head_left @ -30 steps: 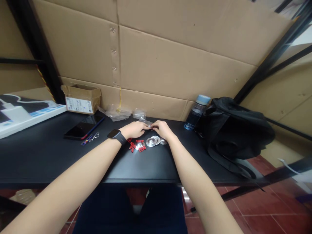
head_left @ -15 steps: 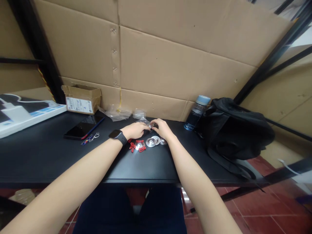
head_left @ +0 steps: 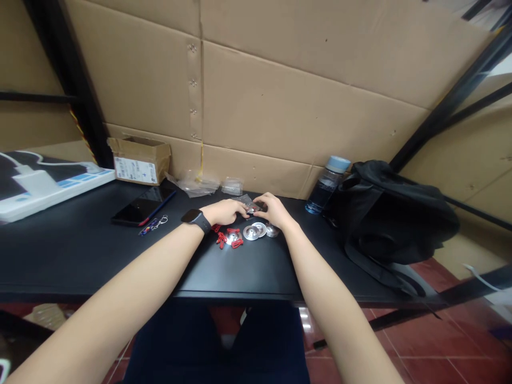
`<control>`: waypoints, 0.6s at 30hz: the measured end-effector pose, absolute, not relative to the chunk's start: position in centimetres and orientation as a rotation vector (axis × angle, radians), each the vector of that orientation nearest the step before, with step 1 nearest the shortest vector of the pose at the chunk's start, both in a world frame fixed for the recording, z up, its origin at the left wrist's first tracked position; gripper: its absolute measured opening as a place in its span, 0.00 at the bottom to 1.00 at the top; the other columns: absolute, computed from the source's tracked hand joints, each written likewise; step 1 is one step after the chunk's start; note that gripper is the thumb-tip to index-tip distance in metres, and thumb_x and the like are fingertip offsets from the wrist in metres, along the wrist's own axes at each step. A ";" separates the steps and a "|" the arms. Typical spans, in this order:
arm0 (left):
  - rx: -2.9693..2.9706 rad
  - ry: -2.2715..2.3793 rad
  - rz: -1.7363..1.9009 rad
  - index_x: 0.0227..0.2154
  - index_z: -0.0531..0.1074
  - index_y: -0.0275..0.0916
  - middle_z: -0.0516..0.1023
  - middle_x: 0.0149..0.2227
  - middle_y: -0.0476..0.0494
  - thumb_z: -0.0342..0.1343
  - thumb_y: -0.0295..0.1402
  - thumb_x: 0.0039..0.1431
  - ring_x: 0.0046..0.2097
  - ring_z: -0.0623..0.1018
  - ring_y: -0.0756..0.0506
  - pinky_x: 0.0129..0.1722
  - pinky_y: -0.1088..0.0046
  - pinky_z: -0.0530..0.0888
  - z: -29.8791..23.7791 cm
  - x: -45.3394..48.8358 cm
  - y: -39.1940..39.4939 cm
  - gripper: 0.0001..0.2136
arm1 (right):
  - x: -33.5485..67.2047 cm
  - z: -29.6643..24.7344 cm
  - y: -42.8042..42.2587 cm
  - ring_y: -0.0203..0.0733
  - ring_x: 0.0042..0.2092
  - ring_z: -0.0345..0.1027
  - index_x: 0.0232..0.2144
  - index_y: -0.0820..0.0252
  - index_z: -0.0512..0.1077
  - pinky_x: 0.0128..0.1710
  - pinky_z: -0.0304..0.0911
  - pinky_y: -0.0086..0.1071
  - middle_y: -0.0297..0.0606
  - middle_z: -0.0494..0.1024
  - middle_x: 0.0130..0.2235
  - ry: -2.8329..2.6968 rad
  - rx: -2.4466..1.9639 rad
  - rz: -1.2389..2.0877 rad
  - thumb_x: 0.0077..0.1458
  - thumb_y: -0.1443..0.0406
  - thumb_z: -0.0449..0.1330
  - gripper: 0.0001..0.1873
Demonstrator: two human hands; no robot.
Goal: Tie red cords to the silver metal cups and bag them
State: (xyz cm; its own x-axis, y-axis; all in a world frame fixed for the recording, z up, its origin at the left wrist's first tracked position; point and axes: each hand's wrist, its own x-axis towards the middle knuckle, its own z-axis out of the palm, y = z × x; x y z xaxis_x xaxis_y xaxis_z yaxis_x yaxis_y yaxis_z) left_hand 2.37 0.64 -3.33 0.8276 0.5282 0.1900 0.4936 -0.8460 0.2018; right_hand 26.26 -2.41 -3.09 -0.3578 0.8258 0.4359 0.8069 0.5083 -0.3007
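Observation:
My left hand (head_left: pixel 224 212), with a black watch on its wrist, and my right hand (head_left: pixel 275 212) meet over a small clear plastic bag (head_left: pixel 247 201) on the black table (head_left: pixel 80 250). Both hands pinch the bag, fingers closed on it. What is in the bag is too small to tell. Just in front of the hands lie several shiny metal discs (head_left: pixel 256 231) and several small red pieces (head_left: pixel 228 238).
A dark phone (head_left: pixel 141 206) and a key ring (head_left: pixel 154 224) lie to the left, behind them an open cardboard box (head_left: pixel 139 160) and loose clear bags (head_left: pixel 196 184). A water bottle (head_left: pixel 328 184) and a black backpack (head_left: pixel 394 213) stand right. Cardboard wall behind.
Both hands stay on the small bag with only slight finger movement. The view has shifted a little.

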 end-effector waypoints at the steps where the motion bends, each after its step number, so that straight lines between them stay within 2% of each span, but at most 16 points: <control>1: 2.865 0.790 0.344 0.51 0.81 0.52 0.73 0.63 0.56 0.48 0.17 0.52 0.64 0.73 0.47 0.65 0.74 0.65 -3.2 2.2 0.7 0.30 | 26.2 -3.1 -2.5 0.40 0.41 0.72 0.50 0.53 0.77 0.42 0.67 0.32 0.38 0.75 0.48 -2.205 -1.351 0.031 0.49 0.64 0.75 0.24; 6: 2.884 0.821 0.269 0.53 0.79 0.55 0.66 0.67 0.59 0.50 0.18 0.52 0.65 0.71 0.44 0.66 0.71 0.65 -2.7 2.1 0.4 0.30 | 24.7 -3.2 -2.5 0.46 0.48 0.72 0.50 0.50 0.76 0.43 0.66 0.35 0.38 0.74 0.50 -2.156 -1.454 -0.061 0.51 0.61 0.74 0.23; 11: 2.891 0.849 0.242 0.53 0.79 0.54 0.63 0.69 0.56 0.50 0.18 0.52 0.66 0.70 0.43 0.67 0.69 0.64 -2.4 2.2 0.1 0.30 | 23.6 -3.1 -2.5 0.52 0.49 0.71 0.47 0.53 0.77 0.47 0.66 0.41 0.44 0.74 0.49 -2.091 -1.527 -0.113 0.53 0.59 0.73 0.20; 14: 2.913 0.845 0.287 0.52 0.80 0.53 0.67 0.67 0.56 0.50 0.19 0.52 0.66 0.70 0.44 0.67 0.70 0.64 -2.7 2.3 0.1 0.29 | 24.0 -3.1 -2.6 0.47 0.45 0.73 0.47 0.54 0.78 0.45 0.67 0.38 0.42 0.75 0.48 -2.098 -1.499 -0.060 0.53 0.62 0.72 0.18; 18: 2.928 0.906 0.409 0.54 0.78 0.51 0.73 0.62 0.50 0.48 0.19 0.55 0.61 0.75 0.45 0.63 0.73 0.68 -3.7 2.7 0.1 0.29 | 25.1 -3.1 -2.7 0.34 0.37 0.75 0.45 0.57 0.78 0.42 0.68 0.28 0.38 0.78 0.46 -2.154 -1.394 0.059 0.56 0.72 0.68 0.15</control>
State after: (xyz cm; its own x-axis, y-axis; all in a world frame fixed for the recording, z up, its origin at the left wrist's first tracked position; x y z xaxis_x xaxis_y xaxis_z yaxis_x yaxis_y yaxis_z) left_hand 2.70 0.15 -3.73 0.7934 0.5611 0.2358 0.5481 -0.8271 0.1242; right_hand 25.09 -2.67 -3.12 -0.2968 0.8509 0.4334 0.8260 0.4565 -0.3307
